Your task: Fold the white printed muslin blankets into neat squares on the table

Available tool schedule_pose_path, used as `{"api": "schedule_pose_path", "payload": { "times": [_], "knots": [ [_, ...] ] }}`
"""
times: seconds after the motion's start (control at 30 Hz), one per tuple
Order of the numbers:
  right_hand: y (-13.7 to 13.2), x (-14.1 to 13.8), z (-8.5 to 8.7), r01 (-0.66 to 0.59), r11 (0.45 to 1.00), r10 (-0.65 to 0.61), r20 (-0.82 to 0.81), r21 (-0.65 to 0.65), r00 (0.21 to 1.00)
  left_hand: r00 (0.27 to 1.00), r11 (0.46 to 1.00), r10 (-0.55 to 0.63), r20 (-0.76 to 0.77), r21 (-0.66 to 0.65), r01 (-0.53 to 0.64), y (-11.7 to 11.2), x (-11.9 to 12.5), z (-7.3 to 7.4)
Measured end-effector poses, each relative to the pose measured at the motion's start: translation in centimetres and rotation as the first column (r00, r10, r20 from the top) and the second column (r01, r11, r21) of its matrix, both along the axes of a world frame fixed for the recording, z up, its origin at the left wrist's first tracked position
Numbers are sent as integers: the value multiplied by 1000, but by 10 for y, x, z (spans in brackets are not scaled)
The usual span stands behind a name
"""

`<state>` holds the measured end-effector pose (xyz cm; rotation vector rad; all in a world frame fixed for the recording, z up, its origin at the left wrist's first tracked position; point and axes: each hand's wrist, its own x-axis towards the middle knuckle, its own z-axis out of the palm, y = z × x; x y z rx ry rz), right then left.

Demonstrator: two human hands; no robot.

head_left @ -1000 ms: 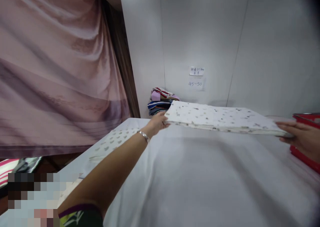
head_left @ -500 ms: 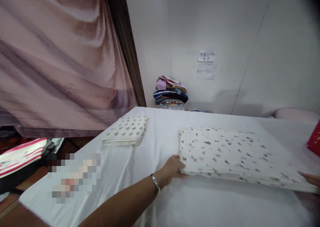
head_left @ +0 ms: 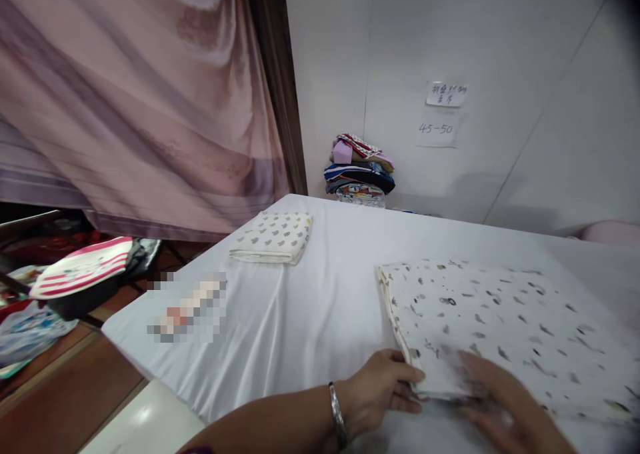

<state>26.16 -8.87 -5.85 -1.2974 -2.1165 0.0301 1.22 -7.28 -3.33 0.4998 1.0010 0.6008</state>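
Your left hand (head_left: 373, 391) pinches the near left corner of the printed white cloth (head_left: 505, 321), thumb on top and fingers at the edge. Your right hand (head_left: 505, 401) is blurred over the cloth's near edge, just beside the left; you cannot tell whether it grips. The cloth lies folded flat in layers on the right part of the white-covered bench (head_left: 335, 294), its far right side running toward the picture's edge. You wear a silver bracelet (head_left: 338, 415) on your left wrist. Well apart, toward the bench's far left corner, sits a smaller folded cloth (head_left: 275, 237) with grey motifs. Beyond the bench, a stack of folded fabrics (head_left: 359, 167) stands by the wall (head_left: 500, 34), left of a paper marked "45-50" (head_left: 437, 129).
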Motion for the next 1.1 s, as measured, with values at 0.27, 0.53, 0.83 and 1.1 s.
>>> {"api": "schedule_pose_path", "payload": {
  "times": [0.27, 0.53, 0.83, 1.1],
  "knots": [
    [-2, -64, -33, -49, 994, 33, 150, 102, 988, 995, 983, 79, -65, 169, -67, -3, 8, 18],
    [8, -30, -11, 54, 975, -62, -33, -216, 998, 924, 870, -154, -350, 395, 294, 42, -19, 1],
    [11, -28, 13, 187, 934, -249, -178, -305, 952, 565, 635, 371, -737, 645, 425, 144, -44, -16],
    [9, -30, 18, 163, 959, -192, -109, -231, 975, 539, 545, 347, -768, 632, 551, 166, -26, -26]
  ]
}}
